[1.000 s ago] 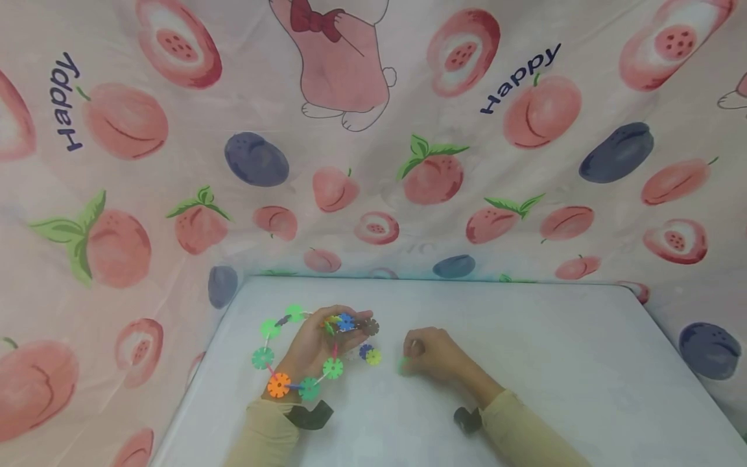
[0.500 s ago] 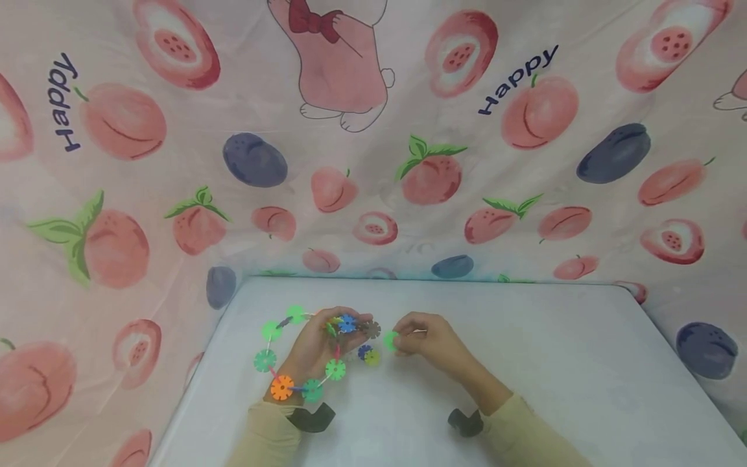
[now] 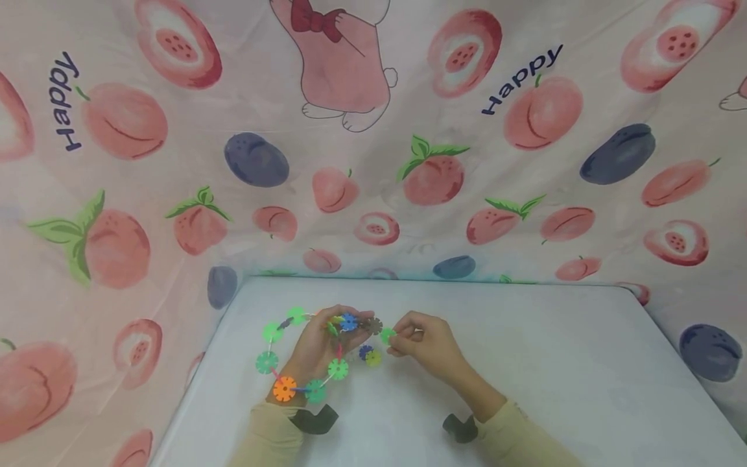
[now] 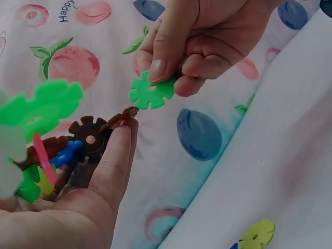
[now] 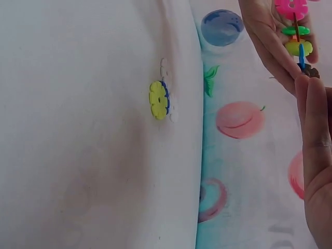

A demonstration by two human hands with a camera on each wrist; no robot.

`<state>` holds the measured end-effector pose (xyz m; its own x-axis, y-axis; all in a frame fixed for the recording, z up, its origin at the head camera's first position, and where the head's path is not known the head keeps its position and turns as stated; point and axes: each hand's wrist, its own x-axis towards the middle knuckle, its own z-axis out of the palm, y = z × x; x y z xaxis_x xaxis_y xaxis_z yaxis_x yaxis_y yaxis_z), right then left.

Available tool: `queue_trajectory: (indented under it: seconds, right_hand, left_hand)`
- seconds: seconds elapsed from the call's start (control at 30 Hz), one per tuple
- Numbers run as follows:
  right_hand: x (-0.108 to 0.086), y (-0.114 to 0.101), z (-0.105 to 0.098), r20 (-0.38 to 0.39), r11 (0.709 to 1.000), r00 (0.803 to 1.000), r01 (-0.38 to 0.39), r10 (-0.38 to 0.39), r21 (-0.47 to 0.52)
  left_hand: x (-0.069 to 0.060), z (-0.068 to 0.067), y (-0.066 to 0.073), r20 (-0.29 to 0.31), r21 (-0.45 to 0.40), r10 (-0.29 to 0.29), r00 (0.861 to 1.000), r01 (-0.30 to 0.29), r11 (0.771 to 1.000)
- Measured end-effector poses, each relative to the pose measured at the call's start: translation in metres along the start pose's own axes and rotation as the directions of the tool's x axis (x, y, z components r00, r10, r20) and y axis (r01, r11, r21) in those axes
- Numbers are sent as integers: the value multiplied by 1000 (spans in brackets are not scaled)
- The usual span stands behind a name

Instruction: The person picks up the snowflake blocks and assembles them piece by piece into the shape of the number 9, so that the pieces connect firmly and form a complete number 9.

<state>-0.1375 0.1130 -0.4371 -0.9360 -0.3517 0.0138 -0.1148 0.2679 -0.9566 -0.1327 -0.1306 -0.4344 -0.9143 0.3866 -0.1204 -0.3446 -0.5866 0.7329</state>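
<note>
A chain of notched plastic snowflake discs loops over my left hand (image 3: pixel 312 350) and wrist, with green discs and one orange disc (image 3: pixel 284 388). The left thumb and fingers pinch the chain's end, where a brown disc (image 4: pixel 122 118) sticks out past the fingertips beside another brown disc. My right hand (image 3: pixel 428 344) pinches a bright green disc (image 4: pixel 150 91) between thumb and fingers. Its lower edge meets the end brown disc; whether their slots are joined I cannot tell. In the right wrist view the right fingers hide the green disc.
Loose discs lie on the white table (image 3: pixel 554 363) below the hands: a yellow disc (image 5: pixel 158 100), a blue disc (image 3: pixel 366 352) and whitish ones. A fruit-print cloth (image 3: pixel 373 162) hangs behind and to the sides. Dark straps (image 3: pixel 461 428) hang at both wrists.
My right hand has risen and moved left, bringing the green disc up to the brown disc at the chain's end. The left hand and looped chain have barely shifted.
</note>
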Motion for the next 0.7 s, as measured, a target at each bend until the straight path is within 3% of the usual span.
queue_trajectory:
  seconds: [0.2,0.4,0.57,0.7]
  right_hand:
    - [-1,1,3,-61,989,992,105,-112,-105]
    - [-1,4,6,-102,948,958,246,-270,-201]
    - [0,7,8,-126,924,930,312,-344,-222]
    - [1,8,10,-142,906,909,355,-392,-230]
  left_hand:
    - [0,4,-2,6,-34,17,1000,-16,999]
    - [0,7,-5,11,-82,38,999,-37,996]
    - [-1,10,-6,-5,-85,35,999,-35,996]
    - [3,8,-10,-54,-63,44,998,-47,997]
